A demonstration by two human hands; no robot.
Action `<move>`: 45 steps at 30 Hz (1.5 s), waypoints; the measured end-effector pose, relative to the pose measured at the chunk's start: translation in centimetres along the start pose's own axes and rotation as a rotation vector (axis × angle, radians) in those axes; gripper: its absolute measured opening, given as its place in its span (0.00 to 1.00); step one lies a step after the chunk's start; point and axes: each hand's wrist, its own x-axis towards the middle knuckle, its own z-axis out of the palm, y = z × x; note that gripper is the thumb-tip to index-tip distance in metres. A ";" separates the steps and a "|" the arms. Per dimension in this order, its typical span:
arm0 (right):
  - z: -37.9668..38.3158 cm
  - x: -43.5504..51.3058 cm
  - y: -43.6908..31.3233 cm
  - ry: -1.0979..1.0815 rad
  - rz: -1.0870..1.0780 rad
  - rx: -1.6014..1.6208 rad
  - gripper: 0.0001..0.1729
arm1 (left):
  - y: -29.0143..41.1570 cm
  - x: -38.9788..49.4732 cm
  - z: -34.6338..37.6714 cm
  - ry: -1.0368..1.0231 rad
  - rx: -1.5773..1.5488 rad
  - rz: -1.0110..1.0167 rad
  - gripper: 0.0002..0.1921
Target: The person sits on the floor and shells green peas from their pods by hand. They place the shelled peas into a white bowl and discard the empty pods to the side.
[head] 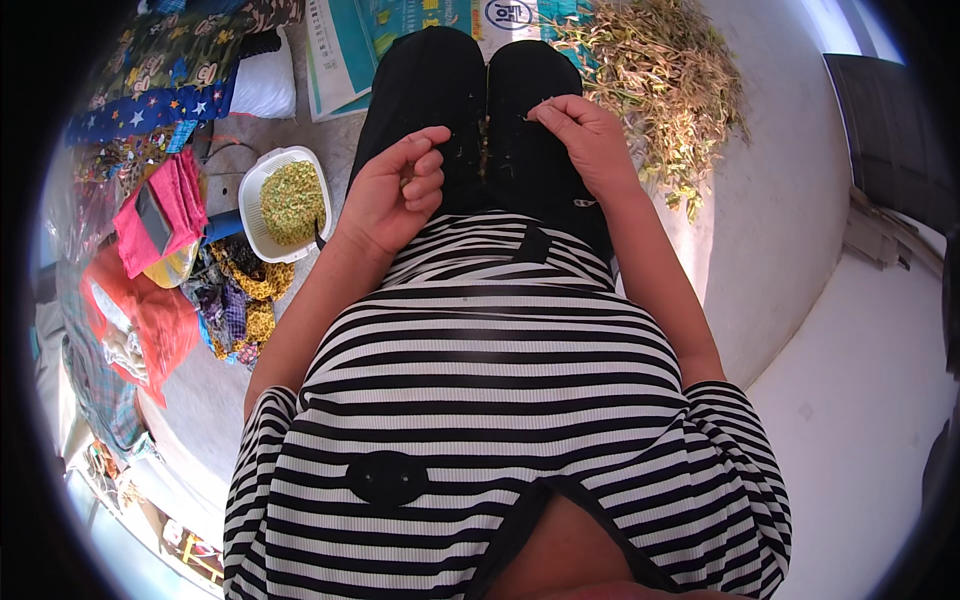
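Note:
Above my left thigh, my left hand (401,184) is loosely curled, palm up, with the index finger bent out. A small yellowish, bean-like bit (406,180) shows inside its curled fingers. Over the right thigh, my right hand (581,135) pinches a tiny dry plant bit (534,114) between thumb and index finger; its exact kind is too small to tell. Crumbs and a few small beans lie in the crease between the black trouser legs (424,90). Left of my left forearm stands a white plastic basket (250,214), part filled with yellow-green shelled beans (291,202).
A heap of dry bean plants (667,82) lies right of my knees, partly over printed sacks (427,19). At left are a pink cloth (184,187) with a dark phone-like slab (154,221), a red plastic bag (161,315), patterned fabrics (247,300) and a white pillow-like bundle (266,79).

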 end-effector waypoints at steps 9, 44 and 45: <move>0.4 -1.3 -0.9 0.032 0.070 0.477 0.09 | -0.7 -0.2 1.1 0.065 0.235 0.024 0.10; 3.6 -3.8 -3.4 -0.130 0.119 0.429 0.10 | -3.4 0.3 4.0 0.098 1.033 0.405 0.05; 3.7 -3.8 -3.4 -0.125 0.124 0.436 0.10 | -3.4 0.3 4.0 0.101 1.056 0.413 0.04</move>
